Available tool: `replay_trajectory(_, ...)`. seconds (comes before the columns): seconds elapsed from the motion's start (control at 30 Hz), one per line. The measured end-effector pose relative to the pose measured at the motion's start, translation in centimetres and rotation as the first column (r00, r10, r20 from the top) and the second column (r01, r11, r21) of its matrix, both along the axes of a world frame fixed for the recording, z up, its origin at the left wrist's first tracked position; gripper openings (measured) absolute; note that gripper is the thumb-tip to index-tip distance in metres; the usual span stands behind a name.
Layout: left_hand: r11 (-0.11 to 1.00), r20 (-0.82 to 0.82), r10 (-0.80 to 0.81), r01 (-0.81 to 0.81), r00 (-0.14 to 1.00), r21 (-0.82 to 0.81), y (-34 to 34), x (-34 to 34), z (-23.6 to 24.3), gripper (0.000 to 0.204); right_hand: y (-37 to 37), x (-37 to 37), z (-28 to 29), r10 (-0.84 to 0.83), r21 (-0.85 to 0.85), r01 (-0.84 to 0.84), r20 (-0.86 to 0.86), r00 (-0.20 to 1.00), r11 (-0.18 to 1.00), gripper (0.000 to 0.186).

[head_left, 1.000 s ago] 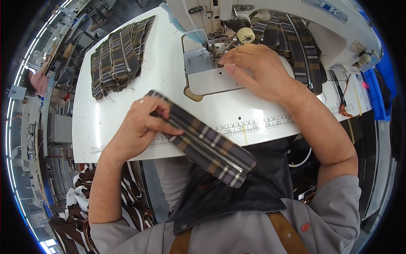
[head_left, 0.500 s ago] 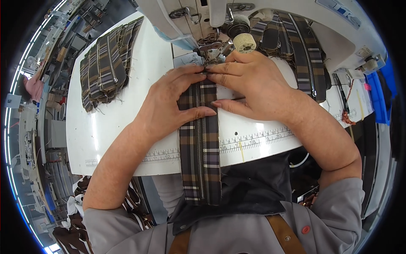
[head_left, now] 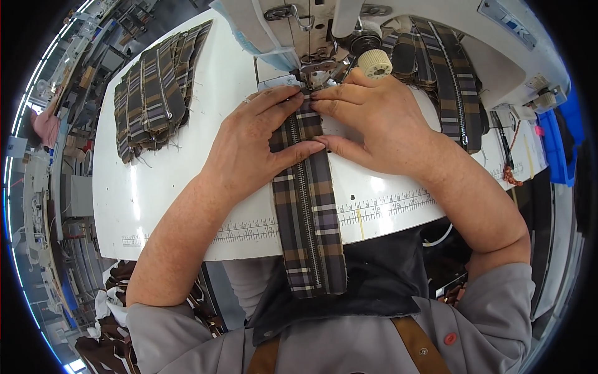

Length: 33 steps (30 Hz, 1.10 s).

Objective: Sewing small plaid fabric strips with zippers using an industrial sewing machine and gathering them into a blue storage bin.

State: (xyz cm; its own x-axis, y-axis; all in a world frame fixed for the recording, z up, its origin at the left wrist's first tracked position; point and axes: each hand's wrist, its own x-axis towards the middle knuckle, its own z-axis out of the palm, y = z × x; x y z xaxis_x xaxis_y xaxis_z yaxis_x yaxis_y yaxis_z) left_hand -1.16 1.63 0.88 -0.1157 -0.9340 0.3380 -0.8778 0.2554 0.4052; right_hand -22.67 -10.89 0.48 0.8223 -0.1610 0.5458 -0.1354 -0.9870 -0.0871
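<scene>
The left head-worn fisheye camera is looking steeply down from above the wearer's grey-clothed chest [head_left: 342, 340], facing forward over the glossy white worktop [head_left: 165, 184] toward the bulky white sewing machine [head_left: 504, 62]; it is viewing both from near, bending edges toward its rim.

Matt woven cloth is seen in the strip [head_left: 324, 215] at centre, its zip [head_left: 305, 209] toothed in shiny metal. Rough, frayed cloth edges are shown on the pile [head_left: 142, 100] at upper left. Light is reflected by the smooth, glossy table [head_left: 146, 193]. Plastic-looking surfaces are presented by the ridged knob [head_left: 375, 61] at upper centre and the smooth bin [head_left: 556, 146] at far right.
</scene>
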Motion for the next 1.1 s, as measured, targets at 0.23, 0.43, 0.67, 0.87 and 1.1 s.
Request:
replay_trajectory(0.23,0.997,0.130,-0.049,0.057,0.990,-0.053,0.17,0.22,-0.18,0.083,0.08,0.02,-0.04,0.030,0.010,-0.030,0.039,0.999,0.999,0.050)
replay_trajectory(0.43,0.998,0.249,-0.035,0.048,0.968,-0.046,0.20,0.20,0.07,0.089,0.18,-0.02,-0.03,0.027,0.018,-0.028,0.036,0.999,0.999,0.052)
replay_trajectory(0.67,0.996,0.206,-0.042,0.056,0.978,-0.065,0.23,0.05,-0.06,0.090,0.31,-0.03,0.00,0.012,0.021,-0.013,0.020,1.000,1.000,0.052)
replay_trajectory(0.87,0.995,0.144,-0.068,0.077,0.987,-0.060,0.31,0.23,-0.15,0.087,0.35,-0.01,0.20,0.012,0.021,-0.012,0.006,1.000,1.000,0.051)
replay_trajectory(1.1,0.998,0.085,-0.058,0.060,0.995,-0.019,0.48,0.02,-0.01,0.083,0.35,-0.08,0.26,0.004,0.020,-0.004,-0.011,1.000,1.000,0.050)
